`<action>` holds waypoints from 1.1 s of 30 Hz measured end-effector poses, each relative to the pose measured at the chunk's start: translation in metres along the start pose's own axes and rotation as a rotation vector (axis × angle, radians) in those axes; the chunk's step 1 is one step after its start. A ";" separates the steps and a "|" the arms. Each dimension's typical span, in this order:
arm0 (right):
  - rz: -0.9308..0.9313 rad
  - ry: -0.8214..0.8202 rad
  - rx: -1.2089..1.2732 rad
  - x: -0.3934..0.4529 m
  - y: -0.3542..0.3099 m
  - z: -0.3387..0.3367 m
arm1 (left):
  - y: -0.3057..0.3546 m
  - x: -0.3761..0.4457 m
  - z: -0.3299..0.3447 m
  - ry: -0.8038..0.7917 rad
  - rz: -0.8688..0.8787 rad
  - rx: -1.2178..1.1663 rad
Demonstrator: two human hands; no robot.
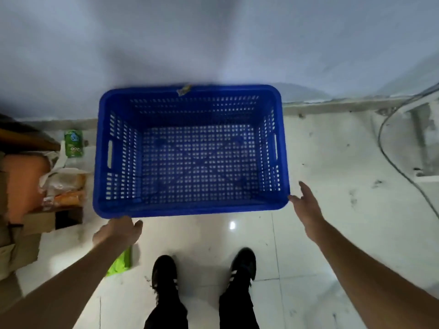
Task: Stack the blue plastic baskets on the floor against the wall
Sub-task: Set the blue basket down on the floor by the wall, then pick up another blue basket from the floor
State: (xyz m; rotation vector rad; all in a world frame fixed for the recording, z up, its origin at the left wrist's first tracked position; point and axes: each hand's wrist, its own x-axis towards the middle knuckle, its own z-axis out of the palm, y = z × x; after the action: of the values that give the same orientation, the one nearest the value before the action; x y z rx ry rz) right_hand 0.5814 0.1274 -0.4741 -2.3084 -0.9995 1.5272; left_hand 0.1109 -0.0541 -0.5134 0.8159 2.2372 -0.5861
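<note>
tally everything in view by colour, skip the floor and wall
blue: 1, the blue basket
green: 2, a green packet by the wall, a green scrap under the left hand
black: 2, the shoes
orange: 1, an orange wrapper
total: 6

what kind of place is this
Probably a storeroom or back room: a bare white tiled floor with scuff marks, flattened cardboard boxes piled at the left, and a loose cable trailing by the wall.
</note>
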 end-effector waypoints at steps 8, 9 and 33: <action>0.629 0.076 0.521 -0.213 0.218 -0.087 | 0.081 -0.135 -0.085 -0.142 0.631 0.650; 0.670 0.131 0.593 -0.246 0.243 -0.096 | 0.101 -0.152 -0.085 -0.138 0.687 0.645; 0.742 0.742 1.348 -0.416 0.634 -0.368 | 0.547 -0.681 0.351 -0.378 1.032 0.447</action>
State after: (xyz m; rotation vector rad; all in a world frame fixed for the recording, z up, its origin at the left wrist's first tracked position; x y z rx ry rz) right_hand 1.0730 -0.5399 -0.3215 -1.7964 0.9145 0.7767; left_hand 1.0343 -0.1425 -0.3537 1.7311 1.1046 -0.6327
